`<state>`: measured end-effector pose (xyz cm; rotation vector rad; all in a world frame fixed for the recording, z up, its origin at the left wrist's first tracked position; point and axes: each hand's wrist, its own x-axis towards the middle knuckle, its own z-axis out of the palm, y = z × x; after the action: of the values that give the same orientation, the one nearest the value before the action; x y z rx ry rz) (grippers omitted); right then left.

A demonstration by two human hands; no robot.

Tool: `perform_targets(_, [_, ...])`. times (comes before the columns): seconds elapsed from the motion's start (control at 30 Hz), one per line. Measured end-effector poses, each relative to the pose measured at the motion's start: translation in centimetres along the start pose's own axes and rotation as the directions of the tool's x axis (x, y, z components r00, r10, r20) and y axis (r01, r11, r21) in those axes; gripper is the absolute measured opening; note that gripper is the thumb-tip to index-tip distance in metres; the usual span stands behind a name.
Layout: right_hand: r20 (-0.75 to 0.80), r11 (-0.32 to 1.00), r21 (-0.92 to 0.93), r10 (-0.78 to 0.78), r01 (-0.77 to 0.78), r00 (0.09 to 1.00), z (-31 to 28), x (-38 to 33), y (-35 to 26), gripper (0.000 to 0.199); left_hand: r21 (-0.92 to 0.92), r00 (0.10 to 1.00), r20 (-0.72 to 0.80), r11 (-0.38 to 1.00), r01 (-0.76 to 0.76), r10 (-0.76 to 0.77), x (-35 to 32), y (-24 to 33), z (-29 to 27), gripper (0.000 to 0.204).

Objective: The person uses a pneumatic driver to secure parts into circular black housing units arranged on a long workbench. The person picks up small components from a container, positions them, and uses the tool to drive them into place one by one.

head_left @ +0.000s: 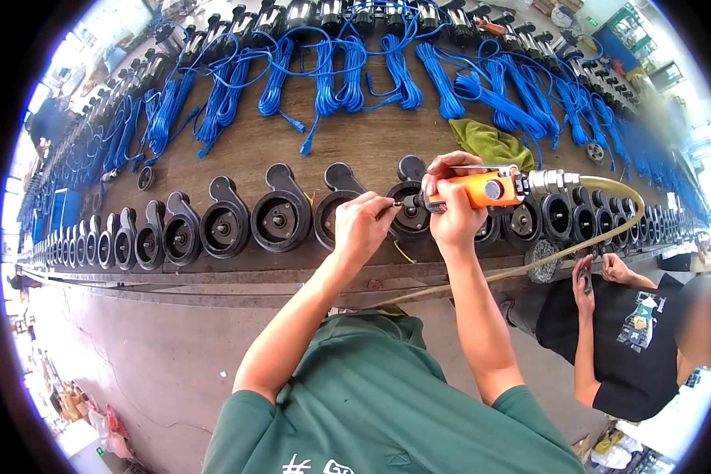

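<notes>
My right hand (457, 212) is wrapped round an orange air screwdriver (494, 189), held level with its dark nose pointing left. A yellowish air hose (638, 212) runs from its metal fitting and curves down to the right. At the driver's tip, my left hand (359, 227) is closed in a pinch; whatever small piece sits between the fingertips is too small to name. Both hands are above a black round pump housing (409, 227) with a raised outlet, partly covered by the tool. Beside it on the left stands another black housing (324, 217), partly behind my left hand.
A long row of similar black housings (227, 221) lines the bench's near edge. Bundled blue cables (324, 83) and metal-bodied pumps (300, 16) fill the far side. A green cloth (490, 144) lies behind the driver. Another person (608, 332) in black works at the right.
</notes>
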<state>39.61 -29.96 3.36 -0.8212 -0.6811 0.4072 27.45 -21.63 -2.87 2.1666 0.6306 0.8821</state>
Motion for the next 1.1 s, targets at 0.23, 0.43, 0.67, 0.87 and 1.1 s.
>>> perform_targets(0.23, [0.041, 0.997, -0.055, 0.047, -0.045, 0.998, -0.8, -0.3, 2.2, 0.025, 0.111, 0.872, 0.455, 0.983, 0.148, -0.183, 2.3, 0.2, -1.1, 0.031])
perform_targets(0.43, [0.014, 0.995, -0.09, 0.047, -0.046, 0.999, -1.8, -0.8, 4.4, 0.025, 0.268, 0.758, 0.591, 0.954, 0.136, -0.274, 3.5, 0.8, -1.0, 0.046])
perform_targets(0.67, [0.054, 0.987, -0.122, 0.113, -0.106, 0.992, -1.4, 0.0, 4.5, 0.022, 0.279, 0.79, 0.566, 0.957, 0.084, -0.235, 2.7, 0.5, -1.3, 0.039])
perform_targets(0.87, [0.152, 0.96, -0.235, 0.189, -0.15, 0.97, -0.5, 0.6, 5.4, 0.02, -0.058, 0.915, 0.195, 0.927, 0.37, -0.353, -3.0, 2.0, -0.7, 0.015])
perform_targets(1.1, [0.179, 0.946, -0.243, 0.26, -0.214, 0.949, -0.3, 0.6, 5.6, 0.023, -0.08, 0.884, 0.252, 0.902, 0.425, -0.394, -8.1, 3.3, -1.1, 0.027])
